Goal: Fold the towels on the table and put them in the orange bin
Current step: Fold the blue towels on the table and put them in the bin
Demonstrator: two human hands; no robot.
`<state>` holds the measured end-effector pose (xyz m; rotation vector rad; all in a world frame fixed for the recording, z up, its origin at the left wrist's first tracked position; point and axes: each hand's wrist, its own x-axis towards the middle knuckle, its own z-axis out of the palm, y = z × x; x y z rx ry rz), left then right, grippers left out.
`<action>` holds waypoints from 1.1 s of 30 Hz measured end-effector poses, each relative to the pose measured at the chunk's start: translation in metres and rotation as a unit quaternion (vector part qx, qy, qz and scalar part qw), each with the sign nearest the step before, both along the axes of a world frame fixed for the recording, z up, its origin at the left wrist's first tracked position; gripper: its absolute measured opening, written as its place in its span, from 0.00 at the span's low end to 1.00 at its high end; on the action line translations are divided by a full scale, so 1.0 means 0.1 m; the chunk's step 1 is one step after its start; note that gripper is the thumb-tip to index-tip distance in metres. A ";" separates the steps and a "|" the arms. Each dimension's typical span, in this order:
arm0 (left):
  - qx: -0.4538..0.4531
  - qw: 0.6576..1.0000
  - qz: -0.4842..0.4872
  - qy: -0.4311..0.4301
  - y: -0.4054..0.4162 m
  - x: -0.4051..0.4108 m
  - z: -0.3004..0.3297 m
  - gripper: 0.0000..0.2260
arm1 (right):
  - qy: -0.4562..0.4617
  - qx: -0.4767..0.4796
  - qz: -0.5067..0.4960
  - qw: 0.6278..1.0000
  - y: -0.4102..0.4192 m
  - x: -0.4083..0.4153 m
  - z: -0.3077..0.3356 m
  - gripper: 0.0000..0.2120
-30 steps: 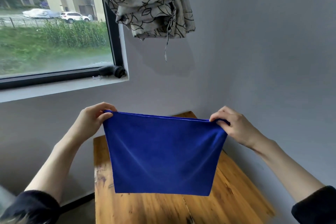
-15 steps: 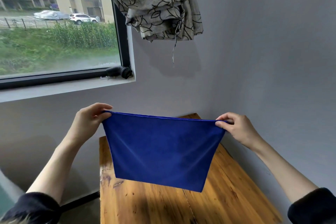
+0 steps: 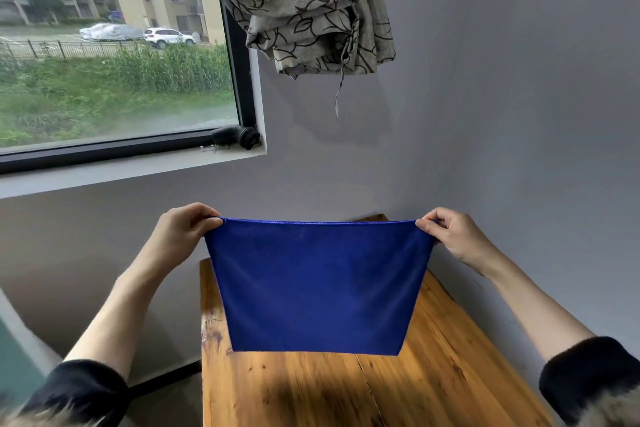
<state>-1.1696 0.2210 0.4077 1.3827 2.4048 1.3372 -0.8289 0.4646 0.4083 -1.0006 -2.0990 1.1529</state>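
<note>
Now both hands are pinching the blue towel (image 3: 318, 284) by its top corners, left hand (image 3: 183, 236) and right hand (image 3: 453, 236), holding it hanging above the wooden table (image 3: 450, 374); soft, light and limp, it is likely handling best from those corners

Head-worn view, forward and downward
</note>
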 end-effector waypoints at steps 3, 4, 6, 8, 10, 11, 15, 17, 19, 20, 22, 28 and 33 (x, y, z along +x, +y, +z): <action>0.025 0.995 0.032 -0.091 0.18 0.06 -0.11 0.03 | 0.013 -0.021 -0.051 0.998 0.10 -0.21 -0.14 0.10; 0.036 0.991 0.032 -0.122 0.24 0.09 -0.14 0.04 | 0.033 -0.038 -0.070 0.996 0.14 -0.28 -0.17 0.10; 0.055 0.984 0.029 -0.169 0.32 0.11 -0.19 0.05 | 0.069 -0.070 -0.102 0.990 0.21 -0.40 -0.21 0.11; 0.081 0.973 0.022 -0.215 0.35 0.09 -0.19 0.06 | 0.106 -0.098 -0.116 0.983 0.28 -0.45 -0.20 0.11; 0.115 0.957 0.002 -0.266 0.34 0.06 -0.17 0.06 | 0.148 -0.119 -0.113 0.975 0.32 -0.47 -0.14 0.09; 0.132 0.949 -0.007 -0.286 0.33 0.04 -0.16 0.06 | 0.173 -0.130 -0.109 0.970 0.34 -0.46 -0.11 0.08; 0.159 0.938 -0.019 -0.307 0.22 0.00 -0.25 0.06 | 0.241 -0.155 -0.085 0.954 0.32 -0.35 -0.15 0.06; 0.131 0.944 -0.007 -0.301 0.12 0.04 -0.43 0.06 | 0.206 -0.142 -0.078 0.965 0.27 -0.27 -0.30 0.05; 0.077 0.950 -0.003 -0.302 -0.03 0.12 -0.67 0.06 | 0.163 -0.139 -0.077 0.974 0.20 -0.17 -0.54 0.05; 0.047 0.952 -0.003 -0.304 -0.11 0.17 -0.81 0.06 | 0.142 -0.147 -0.074 0.976 0.15 -0.11 -0.69 0.04; -0.011 0.950 -0.003 -0.313 -0.28 0.30 -1.12 0.05 | 0.087 -0.172 -0.070 0.979 0.04 0.04 -1.03 0.04; -0.128 0.895 0.009 -0.427 -0.73 0.78 -2.02 0.05 | -0.077 -0.268 -0.087 0.956 -0.37 0.55 -2.04 0.06; -0.197 0.871 0.034 -0.449 -0.94 1.12 -2.47 0.06 | -0.146 -0.317 -0.100 0.932 -0.56 0.82 -2.41 0.06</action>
